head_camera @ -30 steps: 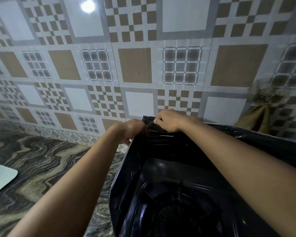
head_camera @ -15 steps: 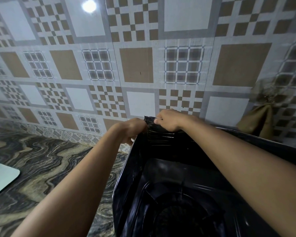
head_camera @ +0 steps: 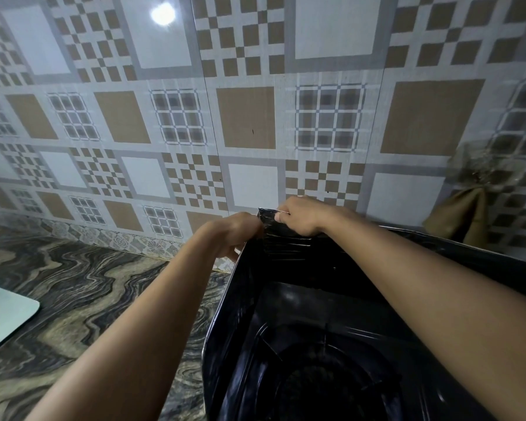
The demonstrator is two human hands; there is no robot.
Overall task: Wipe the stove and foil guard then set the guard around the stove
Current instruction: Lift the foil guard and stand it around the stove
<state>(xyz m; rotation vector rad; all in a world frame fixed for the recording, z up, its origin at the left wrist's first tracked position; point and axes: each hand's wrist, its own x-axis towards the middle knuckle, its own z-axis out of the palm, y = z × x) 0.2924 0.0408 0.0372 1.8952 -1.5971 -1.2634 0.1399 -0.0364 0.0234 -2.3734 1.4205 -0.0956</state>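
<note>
With fingers (head_camera: 281, 218) of left hand (head_camera: 237, 235) and right hand (head_camera: 301, 217) pinching the top corner of the foil guard (head_camera: 234, 314) behind the stove (head_camera: 331, 375), crease gently, square the fold, avoid tearing foil.

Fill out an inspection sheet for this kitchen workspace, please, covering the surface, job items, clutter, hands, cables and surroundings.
Surface: dark marbled countertop, running back to the wall.
Job's things: dark foil guard stands upright along the left and back of the stove; the burner shows inside it.
Clutter: pale board at the left edge; brown cloth-like item by the wall at right.
Hands: right hand pinches the guard's top edge at the back-left corner; left hand curls on the same corner from outside.
Cables: nothing seen.
Surroundings: patterned tiled wall with a lamp's reflection.
</note>
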